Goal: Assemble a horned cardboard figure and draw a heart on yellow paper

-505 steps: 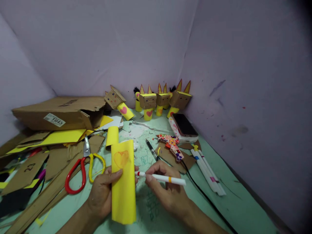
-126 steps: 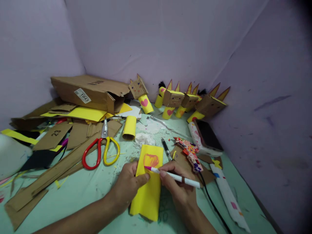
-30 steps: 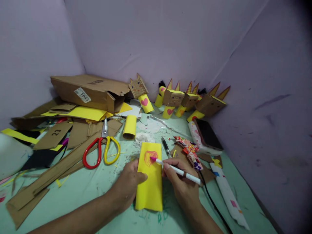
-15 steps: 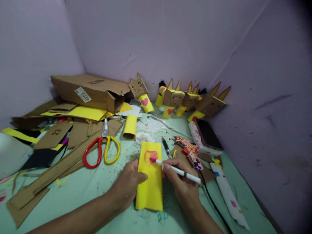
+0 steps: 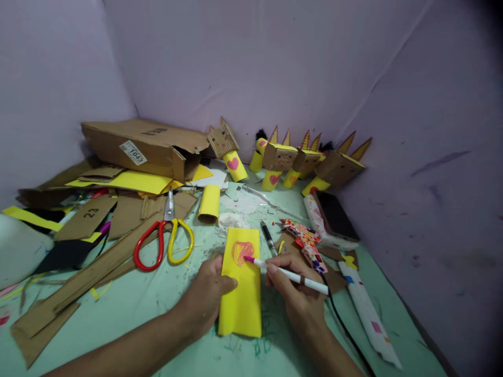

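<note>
L hand [image 5: 204, 301]: mine, thumb and fingers pressed on the left edge of the yellow paper roll [image 5: 240, 293], pinning it flat on the green table [image 5: 118, 314]. Closed on the roll, not lifting.

R hand [image 5: 301, 298]: pinch grip on white marker [image 5: 291, 274], pink tip at the lower right edge of the pink heart [image 5: 242, 252] drawn near the roll's far end.

Roll posn: near centre of table, betw. my 2 hands, long axis running near to far.

Step in hand, my judgement: colouring the heart. To do it well, keep L thumb firm so the roll can't turn, short strokes, stay inside the outline, light pressure since the tube would dent.

Nearby:
- scissors [image 5: 163, 243], red/yellow handles, left of the roll, apart from it.
- 2nd yellow tube [image 5: 209, 204], far side, lying down.
- black pen [image 5: 269, 238], just right of the roll's far end.
- patterned glue gun [image 5: 306, 243] w/ black cord, right.
- phone [image 5: 334, 214], far right.
- cardboard box [image 5: 145, 149] + scraps, far left.
- finished cardboard-head figures [image 5: 279, 159], row along far wall.
</note>
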Demonstrator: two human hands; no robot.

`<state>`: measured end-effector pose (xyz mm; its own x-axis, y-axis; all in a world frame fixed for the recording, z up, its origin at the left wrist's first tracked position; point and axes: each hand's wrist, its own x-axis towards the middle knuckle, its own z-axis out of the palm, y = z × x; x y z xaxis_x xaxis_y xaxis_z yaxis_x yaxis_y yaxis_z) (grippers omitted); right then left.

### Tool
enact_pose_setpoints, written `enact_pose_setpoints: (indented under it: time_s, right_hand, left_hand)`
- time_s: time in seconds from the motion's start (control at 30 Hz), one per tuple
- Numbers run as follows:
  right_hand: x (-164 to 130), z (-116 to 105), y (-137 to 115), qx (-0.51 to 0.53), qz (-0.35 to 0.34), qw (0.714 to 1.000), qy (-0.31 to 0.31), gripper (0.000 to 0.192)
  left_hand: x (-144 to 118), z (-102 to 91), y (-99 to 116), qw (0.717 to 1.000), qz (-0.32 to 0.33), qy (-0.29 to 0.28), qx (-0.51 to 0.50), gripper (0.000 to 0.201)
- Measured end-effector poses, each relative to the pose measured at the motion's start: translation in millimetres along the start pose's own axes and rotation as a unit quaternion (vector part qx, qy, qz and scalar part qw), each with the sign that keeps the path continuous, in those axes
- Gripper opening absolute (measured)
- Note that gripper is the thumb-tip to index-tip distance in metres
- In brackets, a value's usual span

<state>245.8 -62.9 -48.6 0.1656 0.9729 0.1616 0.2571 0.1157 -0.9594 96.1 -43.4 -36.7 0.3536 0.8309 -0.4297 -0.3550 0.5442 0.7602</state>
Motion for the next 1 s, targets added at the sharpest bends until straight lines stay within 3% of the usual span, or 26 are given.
enact_pose_setpoints:
  time_s: [0.1,0.23,0.4,0.63,1.0]
  right_hand:
    - [-0.6,-0.4,-0.3,-0.008,-0.005,1.0,-0.021,0.021]
    - [-0.5,-0.7,-1.8,-0.008,0.012,1.0,0.02,0.022]
    - [0.9,-1.5,-0.9,0.001,0.012,0.999,-0.034,0.023]
    - [2.2,-3.4,-2.8,-0.019,0.003,0.997,0.071,0.02]
    - [4.2,-8.1,0.1,-0.055,-0.013,0.997,0.055,0.02]
  left_hand:
    - [-0.5,0.4,-0.1,1.0,0.007,-0.004,-0.003,0.037]
    - [-1.0,0.8,0.0,1.0,0.007,0.004,0.002,0.037]
    - [-0.1,2.2,1.2,1.0,0.008,0.005,0.003,0.036]
    - [0.7,0.8,0.1,1.0,0.003,0.0,0.004,0.042]
    - [2.1,-0.3,-1.1,1.0,0.01,0.003,0.014,0.043]
